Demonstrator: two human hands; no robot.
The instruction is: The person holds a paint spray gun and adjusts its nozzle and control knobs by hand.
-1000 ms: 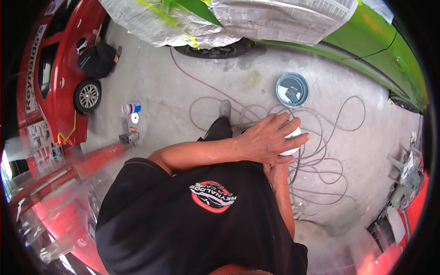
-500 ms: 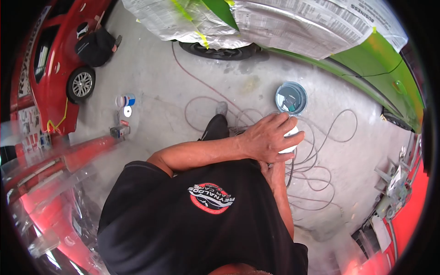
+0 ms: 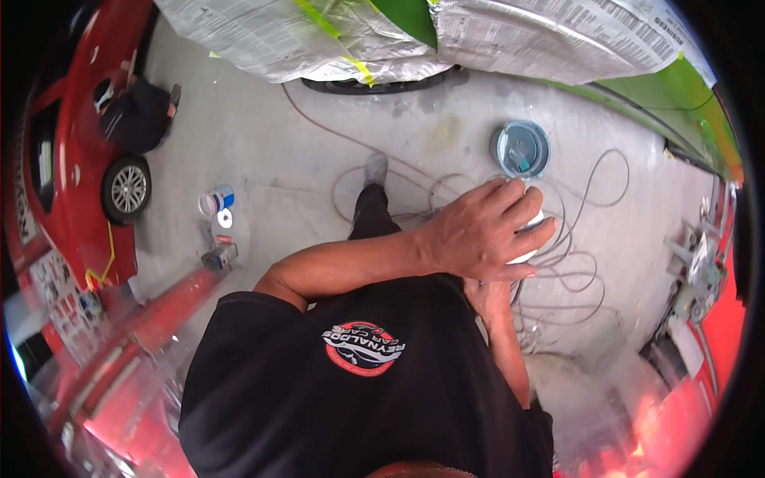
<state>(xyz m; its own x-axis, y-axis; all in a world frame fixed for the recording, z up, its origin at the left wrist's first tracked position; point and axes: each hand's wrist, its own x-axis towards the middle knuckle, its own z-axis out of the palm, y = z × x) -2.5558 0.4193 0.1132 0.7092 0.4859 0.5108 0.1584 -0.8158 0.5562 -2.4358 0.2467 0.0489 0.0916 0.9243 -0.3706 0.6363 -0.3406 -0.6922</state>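
Note:
My left hand point(image 3: 486, 231) reaches across in front of my chest, palm down, its fingers curled over a white rounded thing point(image 3: 527, 253) that looks like a lid or cup top. Most of that white thing is hidden by the fingers. Just below it, close to my body, is my right hand point(image 3: 490, 299), partly covered by the left. The right fingers look closed, but what they grip is out of sight. Past my hands, a blue-grey bucket point(image 3: 544, 151) stands on the floor, with liquid and a small greenish thing inside.
A thin hose point(image 3: 594, 263) lies in loops across the concrete floor. Ahead is a green car point(image 3: 649, 99) masked with newspaper point(image 3: 558, 40) and tape. At left, a person point(image 3: 137, 115) crouches by a red car point(image 3: 72, 159). Cans point(image 3: 217, 201) stand left; metal equipment point(image 3: 697, 275) is at right.
The view has shifted, so my hands and the bucket appear slightly farther right. My left hand stays over the white thing, with the right hand below it.

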